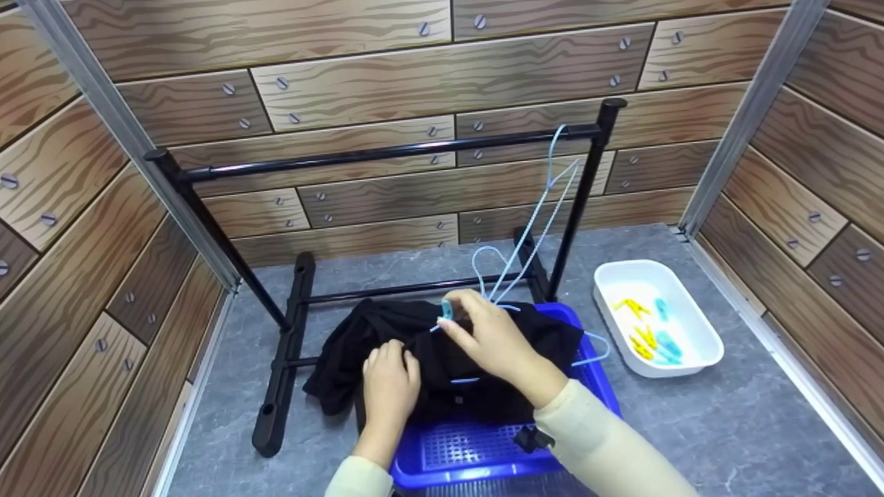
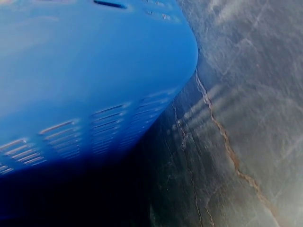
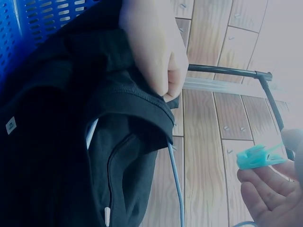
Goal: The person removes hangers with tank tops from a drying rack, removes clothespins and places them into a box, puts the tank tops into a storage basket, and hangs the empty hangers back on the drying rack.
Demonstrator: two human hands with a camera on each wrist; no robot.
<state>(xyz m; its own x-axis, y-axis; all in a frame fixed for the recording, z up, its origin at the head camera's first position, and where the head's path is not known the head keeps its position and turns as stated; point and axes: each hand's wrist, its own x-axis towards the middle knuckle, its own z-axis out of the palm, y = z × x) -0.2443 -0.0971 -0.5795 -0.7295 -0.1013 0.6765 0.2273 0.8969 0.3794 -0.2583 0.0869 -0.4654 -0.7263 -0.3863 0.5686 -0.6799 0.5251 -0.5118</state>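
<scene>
A black garment [image 1: 476,407] lies heaped across the blue basket [image 1: 476,473], its left part spilling past the rim. A light blue hanger [image 3: 176,179] runs out from under its stitched band in the right wrist view. On that band's edge, my left hand [image 1: 391,386] grips the cloth with curled fingers. Between thumb and fingers, my right hand [image 1: 498,339] pinches a teal clothespin [image 3: 258,157], held a little away from the garment. The left wrist view shows only the basket's outer wall [image 2: 94,61] and the floor.
Behind the basket stands a black clothes rack [image 1: 387,152]. Another light blue hanger [image 1: 532,224] hooks over its rail near the right post. To the right, a white tub [image 1: 697,324] holds several yellow clothespins [image 1: 642,342] and teal ones. Wood-patterned walls surround the grey floor.
</scene>
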